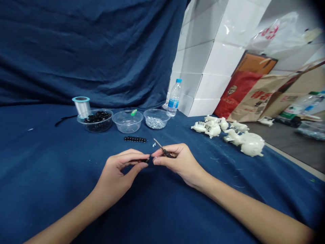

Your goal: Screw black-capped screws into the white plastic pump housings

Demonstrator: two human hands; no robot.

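Left hand [120,172] pinching small black piece [145,160], right hand [182,165] gripping slim metal-shafted screwdriver [159,144], round-rimmed transparent bowls [128,126] beyond, blue cloth [50,169] spreading leftward

makeshift small workshop corner, blue cloth [63,159] as work surface, blue curtain [88,51] behind, bowl [111,116] of black parts [98,117], second bowl [166,117] of metal bits [155,123], spool [82,107], screwdriver [159,145], stacked white boxes [203,64], paper bag [245,95] beside them

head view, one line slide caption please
Left hand pinching a small black part, right hand holding a screwdriver, three clear bowls beyond on blue cloth.
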